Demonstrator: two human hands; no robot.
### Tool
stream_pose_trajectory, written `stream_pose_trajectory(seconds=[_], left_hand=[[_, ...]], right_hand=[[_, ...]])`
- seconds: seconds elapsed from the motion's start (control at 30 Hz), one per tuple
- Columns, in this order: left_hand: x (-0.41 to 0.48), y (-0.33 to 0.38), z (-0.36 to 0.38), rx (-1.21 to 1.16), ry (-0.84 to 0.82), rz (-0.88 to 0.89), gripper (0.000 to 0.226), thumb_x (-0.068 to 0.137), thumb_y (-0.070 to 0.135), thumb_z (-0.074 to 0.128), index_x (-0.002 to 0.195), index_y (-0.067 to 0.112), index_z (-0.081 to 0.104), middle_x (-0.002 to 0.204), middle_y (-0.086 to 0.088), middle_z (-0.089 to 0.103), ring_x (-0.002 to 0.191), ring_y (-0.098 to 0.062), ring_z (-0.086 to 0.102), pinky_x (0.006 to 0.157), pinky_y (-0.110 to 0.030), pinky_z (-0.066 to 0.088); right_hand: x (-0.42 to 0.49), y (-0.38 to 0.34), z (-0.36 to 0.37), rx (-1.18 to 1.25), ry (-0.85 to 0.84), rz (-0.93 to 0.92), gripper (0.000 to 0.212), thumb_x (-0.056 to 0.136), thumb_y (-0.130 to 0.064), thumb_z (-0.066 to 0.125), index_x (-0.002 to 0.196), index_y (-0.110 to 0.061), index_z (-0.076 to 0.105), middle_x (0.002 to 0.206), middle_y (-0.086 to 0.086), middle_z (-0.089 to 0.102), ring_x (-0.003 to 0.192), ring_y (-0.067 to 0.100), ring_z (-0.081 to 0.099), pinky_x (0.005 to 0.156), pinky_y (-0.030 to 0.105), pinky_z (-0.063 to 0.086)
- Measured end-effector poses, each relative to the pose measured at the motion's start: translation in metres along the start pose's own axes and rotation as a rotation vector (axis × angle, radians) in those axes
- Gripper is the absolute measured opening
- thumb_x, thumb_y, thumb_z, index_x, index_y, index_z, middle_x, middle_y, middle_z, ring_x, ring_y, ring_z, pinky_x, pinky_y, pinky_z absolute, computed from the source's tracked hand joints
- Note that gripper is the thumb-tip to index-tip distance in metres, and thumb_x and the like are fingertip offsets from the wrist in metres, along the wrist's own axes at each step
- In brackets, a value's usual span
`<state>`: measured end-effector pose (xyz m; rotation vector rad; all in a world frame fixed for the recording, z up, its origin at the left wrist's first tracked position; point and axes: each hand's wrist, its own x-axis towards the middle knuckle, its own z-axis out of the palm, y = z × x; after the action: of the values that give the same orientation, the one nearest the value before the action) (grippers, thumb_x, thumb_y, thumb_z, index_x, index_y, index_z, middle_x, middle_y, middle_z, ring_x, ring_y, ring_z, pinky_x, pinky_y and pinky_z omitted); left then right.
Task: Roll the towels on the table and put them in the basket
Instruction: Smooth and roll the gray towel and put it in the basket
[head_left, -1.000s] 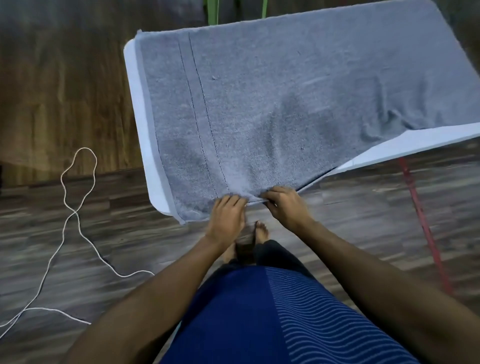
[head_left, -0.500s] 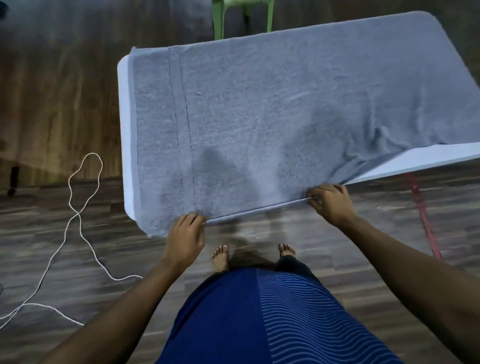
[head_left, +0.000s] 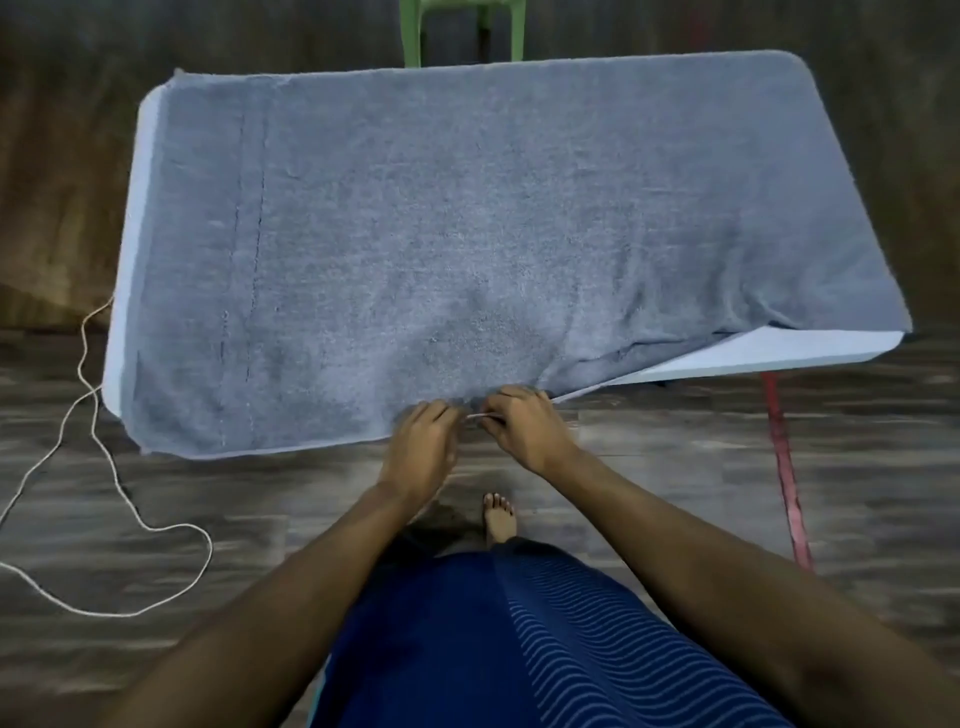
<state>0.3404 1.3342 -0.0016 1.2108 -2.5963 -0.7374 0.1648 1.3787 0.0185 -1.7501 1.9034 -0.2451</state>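
Observation:
A large grey towel lies spread flat over almost the whole white table, with a stitched band near its left end. At the near right the towel is pulled back and wrinkled, baring a corner of the table. My left hand and my right hand sit side by side at the middle of the towel's near edge, both pinching its hem. No basket is in view.
A green plastic chair stands beyond the table's far edge. A white cord loops over the wooden floor at the left. A red strap runs along the floor at the right. My bare foot stands just under the table's near edge.
Half a second ago my hands were spread apart along the towel's near edge; now they have come together at its middle. The view has tilted up, showing more of the table.

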Motion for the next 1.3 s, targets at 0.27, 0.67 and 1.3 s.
stream_pose_trajectory(seconds=[0.27, 0.67, 1.3], left_hand=[[-0.015, 0.008, -0.008, 0.004, 0.051, 0.02, 0.015, 0.087, -0.003, 0.063, 0.097, 0.008, 0.065, 0.094, -0.006, 0.063, 0.082, -0.024, 0.054, 0.074, -0.034, 0.046], [0.03, 0.08, 0.037, 0.109, -0.228, 0.067, 0.043, 0.087, 0.022, 0.061, 0.129, 0.02, 0.053, 0.124, -0.004, 0.054, 0.115, -0.026, 0.048, 0.093, -0.042, 0.037], [0.05, 0.154, 0.077, -0.055, 0.112, -0.068, 0.025, 0.091, 0.019, 0.047, 0.103, 0.009, 0.067, 0.094, -0.005, 0.066, 0.086, -0.023, 0.059, 0.075, -0.035, 0.047]], right_hand=[[-0.016, 0.082, -0.03, -0.097, -0.046, 0.087, 0.018, 0.088, -0.027, 0.061, 0.104, -0.023, 0.065, 0.114, 0.0, 0.062, 0.114, 0.023, 0.054, 0.09, 0.036, 0.034], [-0.08, 0.12, -0.031, -0.037, 0.154, 0.271, 0.011, 0.08, -0.02, 0.073, 0.089, -0.015, 0.075, 0.091, 0.008, 0.068, 0.086, 0.032, 0.064, 0.074, 0.038, 0.051], [-0.094, 0.283, -0.116, -0.183, 0.129, 0.205, 0.021, 0.084, -0.021, 0.066, 0.104, -0.018, 0.071, 0.113, 0.006, 0.066, 0.111, 0.029, 0.058, 0.097, 0.042, 0.031]])
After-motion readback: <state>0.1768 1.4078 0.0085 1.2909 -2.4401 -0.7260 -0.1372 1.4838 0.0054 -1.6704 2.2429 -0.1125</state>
